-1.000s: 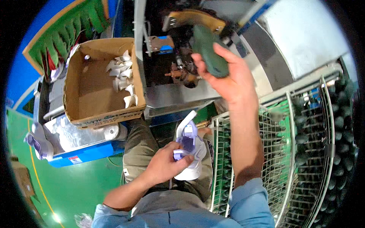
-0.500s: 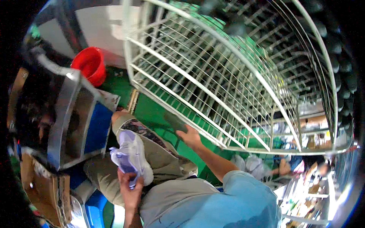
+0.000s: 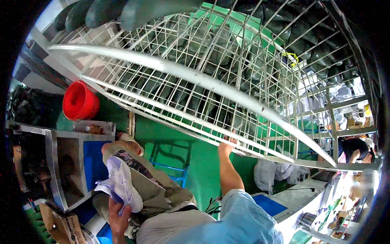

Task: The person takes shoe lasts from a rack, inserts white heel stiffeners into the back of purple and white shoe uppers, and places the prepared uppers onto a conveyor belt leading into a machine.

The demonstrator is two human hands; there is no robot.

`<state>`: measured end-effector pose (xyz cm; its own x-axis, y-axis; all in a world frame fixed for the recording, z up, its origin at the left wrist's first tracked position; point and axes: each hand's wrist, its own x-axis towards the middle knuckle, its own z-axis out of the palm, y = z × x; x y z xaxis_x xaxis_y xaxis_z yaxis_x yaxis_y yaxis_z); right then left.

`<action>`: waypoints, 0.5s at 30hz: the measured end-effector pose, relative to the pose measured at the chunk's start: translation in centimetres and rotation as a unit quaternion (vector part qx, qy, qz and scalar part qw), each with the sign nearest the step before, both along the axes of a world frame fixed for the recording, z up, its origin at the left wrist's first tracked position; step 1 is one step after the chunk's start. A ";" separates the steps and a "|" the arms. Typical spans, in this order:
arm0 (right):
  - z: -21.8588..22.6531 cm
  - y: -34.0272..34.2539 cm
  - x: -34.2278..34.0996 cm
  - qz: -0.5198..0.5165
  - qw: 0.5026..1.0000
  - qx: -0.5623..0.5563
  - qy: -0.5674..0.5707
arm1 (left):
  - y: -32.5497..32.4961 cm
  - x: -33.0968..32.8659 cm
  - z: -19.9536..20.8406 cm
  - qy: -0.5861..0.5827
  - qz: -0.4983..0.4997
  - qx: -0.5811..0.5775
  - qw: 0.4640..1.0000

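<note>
Head camera view, looking down and out past the person's own lap. Left hand (image 3: 118, 214) comes up from the lower edge, its fingers (image 3: 122, 211) closed around the heel end of a white sneaker (image 3: 122, 184) with pale purple trim; the shoe rests on the person's thigh, sole side turned away, just above those fingers. Right hand (image 3: 226, 145) is raised on an outstretched arm in a light blue sleeve (image 3: 243, 215). It reaches the lower edge of a white wire rack (image 3: 195, 77), and its fingers disappear behind the bottom bar, so how far they are curled cannot be told; they seem to touch the wire. Dark green shoe forms (image 3: 105, 12) fill the rack above and beyond that hand. Left of the left hand's fingers stands a metal worktop (image 3: 53, 158) with a blue mat (image 3: 92, 162). Farther up, beyond the shoe, a red bucket (image 3: 80, 101) sits on the green floor (image 3: 203, 162). Between the two hands lies a blue frame (image 3: 170, 162) on the floor.
</note>
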<state>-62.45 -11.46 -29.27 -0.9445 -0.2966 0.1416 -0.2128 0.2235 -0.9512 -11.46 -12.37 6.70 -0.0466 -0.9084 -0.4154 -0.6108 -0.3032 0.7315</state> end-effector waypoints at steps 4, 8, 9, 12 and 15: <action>-1.3 -5.1 -3.8 -0.154 0.876 -0.360 -0.282 | -0.3 -1.5 0.7 0.014 0.036 0.028 0.999; -0.3 -7.3 -4.8 -0.169 0.864 -0.327 -0.344 | 1.0 -1.0 -1.1 -0.057 0.045 -0.028 0.997; -0.1 -7.9 -4.9 -0.165 0.870 -0.300 -0.354 | 1.1 -1.5 -1.2 -0.067 0.053 -0.054 0.995; 0.5 -9.3 -4.2 -0.138 0.904 -0.182 -0.362 | 1.8 -1.3 -1.9 0.003 0.087 -0.037 0.996; 1.4 -10.8 -2.1 -0.049 0.942 -0.025 -0.330 | 2.5 0.3 0.3 0.001 0.080 -0.034 0.996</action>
<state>-64.53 -22.26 -27.91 -0.8537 -0.2124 -0.4755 0.4489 0.1630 -0.8786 -11.14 -9.84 6.97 0.0997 -0.9302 -0.3532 -0.5567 -0.3464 0.7551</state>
